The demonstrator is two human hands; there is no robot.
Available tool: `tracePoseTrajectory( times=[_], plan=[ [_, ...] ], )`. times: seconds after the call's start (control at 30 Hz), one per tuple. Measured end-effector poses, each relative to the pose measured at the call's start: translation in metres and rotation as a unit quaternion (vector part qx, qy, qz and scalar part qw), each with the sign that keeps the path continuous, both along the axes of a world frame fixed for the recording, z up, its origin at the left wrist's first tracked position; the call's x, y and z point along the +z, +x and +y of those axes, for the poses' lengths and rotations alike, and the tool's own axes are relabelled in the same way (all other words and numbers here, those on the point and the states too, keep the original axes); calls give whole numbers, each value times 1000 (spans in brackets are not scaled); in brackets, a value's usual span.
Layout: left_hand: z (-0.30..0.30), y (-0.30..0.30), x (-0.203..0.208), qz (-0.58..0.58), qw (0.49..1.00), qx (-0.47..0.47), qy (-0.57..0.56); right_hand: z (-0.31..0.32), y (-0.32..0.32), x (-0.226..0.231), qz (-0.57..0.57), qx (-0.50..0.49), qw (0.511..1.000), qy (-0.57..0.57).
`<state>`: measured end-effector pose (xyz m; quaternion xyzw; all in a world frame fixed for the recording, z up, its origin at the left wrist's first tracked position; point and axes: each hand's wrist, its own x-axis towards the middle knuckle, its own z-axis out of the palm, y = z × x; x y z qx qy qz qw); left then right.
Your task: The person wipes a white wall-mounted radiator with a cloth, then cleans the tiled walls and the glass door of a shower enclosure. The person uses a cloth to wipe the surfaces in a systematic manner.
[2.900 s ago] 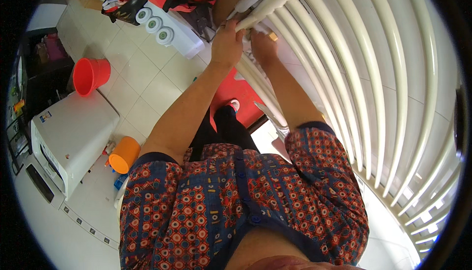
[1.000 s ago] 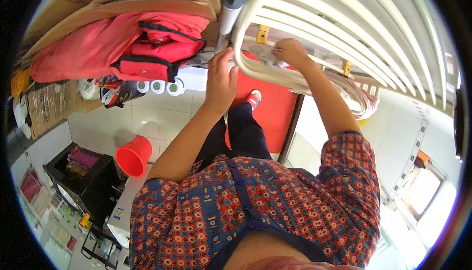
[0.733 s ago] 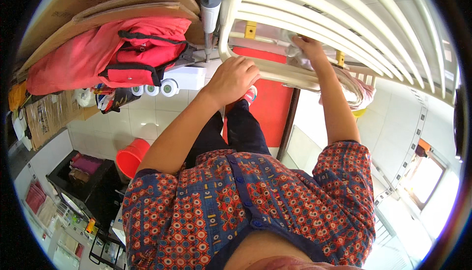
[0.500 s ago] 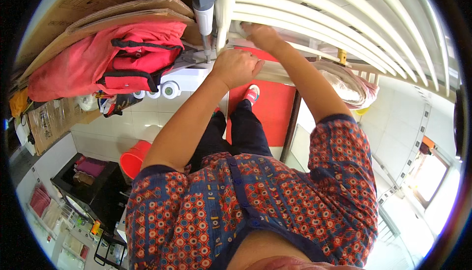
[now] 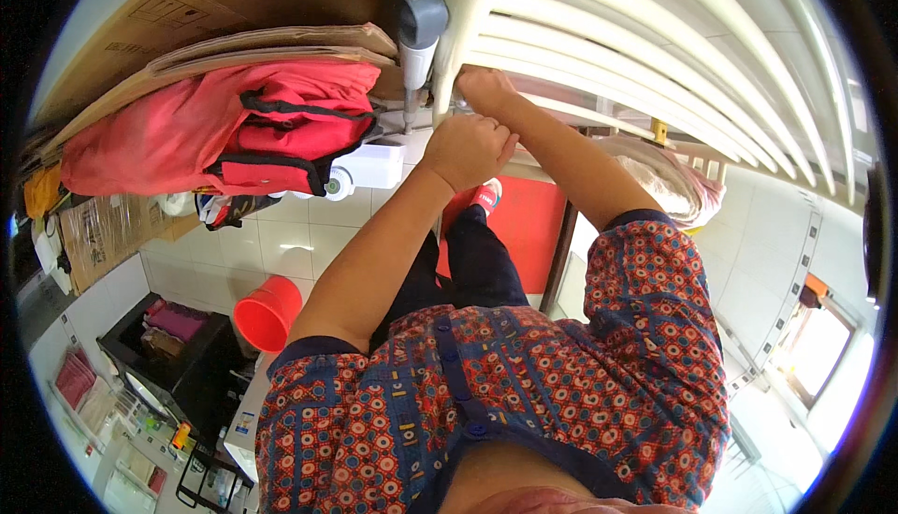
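My left hand (image 5: 470, 151) is closed, fingers curled, just below the lower left end of a white barred rack (image 5: 561, 42) that looks like a radiator. Whatever its fingers hold, if anything, is hidden. Close beyond it, my right hand (image 5: 488, 91) is also closed, bent at the wrist and up against the rack's left upright. A small shiny piece (image 5: 460, 101) shows beside its fingers, but what they grip cannot be made out. Left of both hands stands a grey and white pole (image 5: 419, 56).
A red bag with black trim (image 5: 299, 126) hangs in front of flattened cardboard (image 5: 271, 42) on the left. Folded pale cloth (image 5: 669, 182) sits under the rack at right. Below are a red mat (image 5: 531, 233), a red bucket (image 5: 267, 313) and a black cabinet (image 5: 173, 355).
My right hand has curled its fingers and come closer to the rack's left upright. My left hand stays closed below it. The whole view has shifted slightly, showing more of the bucket.
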<state>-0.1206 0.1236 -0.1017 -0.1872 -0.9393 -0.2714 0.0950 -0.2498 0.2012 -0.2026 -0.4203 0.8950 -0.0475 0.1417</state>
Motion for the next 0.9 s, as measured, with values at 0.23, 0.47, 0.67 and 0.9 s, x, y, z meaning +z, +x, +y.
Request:
tracePoseTrajectory(
  times=[0.23,0.47,0.67,0.9],
  plan=[
    [-2,2,3,-24,1000,-3,-10,-14,21,13,182,11,982,48],
    [0,4,2,-30,999,11,11,-26,1,-5,-22,-133,988,78],
    [-2,3,1,-43,999,16,-1,-8,1,-26,72,0,997,-20],
    [-3,6,1,-28,1000,10,6,10,3,-42,192,133,972,-25]
  ],
)
